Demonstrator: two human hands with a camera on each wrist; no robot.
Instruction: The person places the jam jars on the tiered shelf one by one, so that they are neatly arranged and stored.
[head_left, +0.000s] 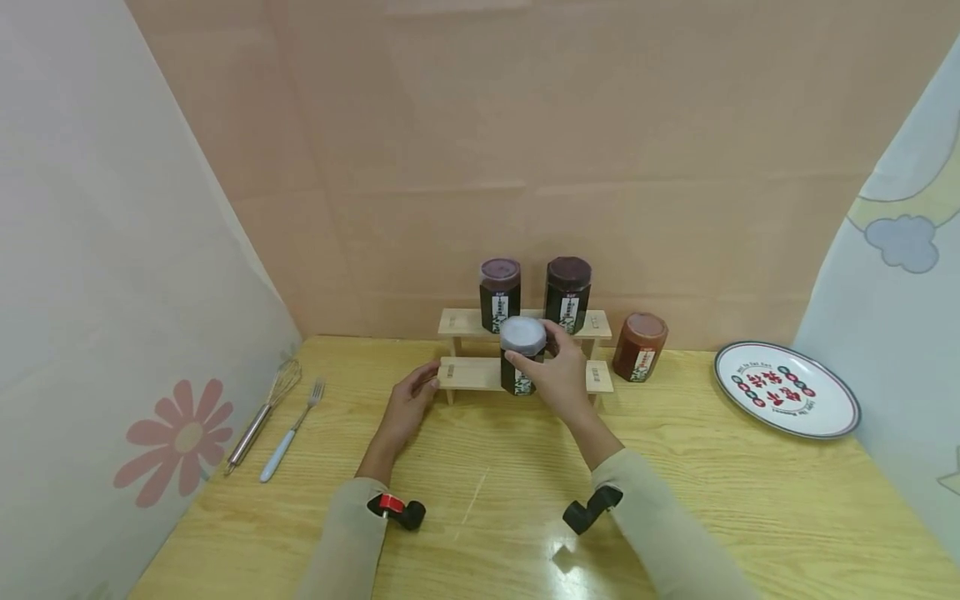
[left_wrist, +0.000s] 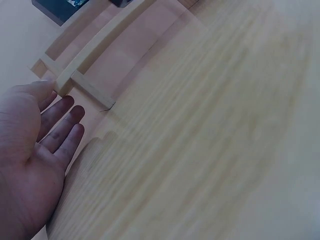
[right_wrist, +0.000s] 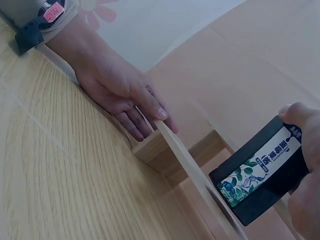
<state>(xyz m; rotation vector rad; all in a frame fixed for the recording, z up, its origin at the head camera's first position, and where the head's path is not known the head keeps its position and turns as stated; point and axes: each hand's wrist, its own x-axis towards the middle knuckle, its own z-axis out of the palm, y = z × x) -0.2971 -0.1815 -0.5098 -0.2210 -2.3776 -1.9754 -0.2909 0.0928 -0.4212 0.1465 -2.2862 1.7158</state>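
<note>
My right hand (head_left: pixel 560 371) grips a dark blueberry jam jar (head_left: pixel 517 379) with a pale lid, thumb and fingers on opposite sides. In the right wrist view the base of this jar (right_wrist: pixel 260 170) is right at the lower board of a two-step wooden shelf (head_left: pixel 472 373). With thumb and index finger, my left hand (head_left: pixel 408 406) pinches the left end of that lower board; its other fingers extend loosely below in the left wrist view. Two more dark jars, one on the left (head_left: pixel 500 296) and one on the right (head_left: pixel 567 293), stand on the upper step.
A reddish-brown jar (head_left: pixel 640 348) stands on the table right of the shelf. Farther right lies a white oval plate (head_left: pixel 787 389) with red lettering. A whisk (head_left: pixel 264 417) and a fork (head_left: pixel 293 431) lie at the left. Cloth-covered walls enclose the back and sides.
</note>
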